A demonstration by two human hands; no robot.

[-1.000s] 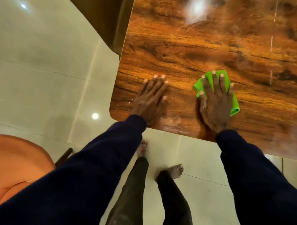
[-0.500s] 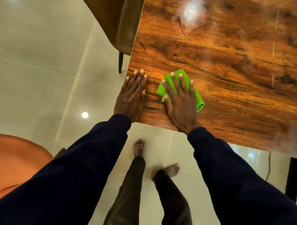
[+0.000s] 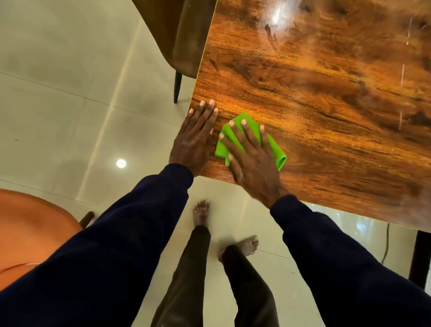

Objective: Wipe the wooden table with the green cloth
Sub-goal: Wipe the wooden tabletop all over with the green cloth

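single head view, steeply downward, close over table corner [image 3: 197, 170]

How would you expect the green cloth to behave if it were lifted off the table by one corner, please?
The green cloth would probably droop limply: it lies folded and flattened under the right hand. It looks thin, so likely light. On the glossy wooden table it should slide easily when pushed.

Glossy wood-grain table [image 3: 336, 94], soft green cloth [image 3: 276, 151], shiny floor tiles [image 3: 52, 94]
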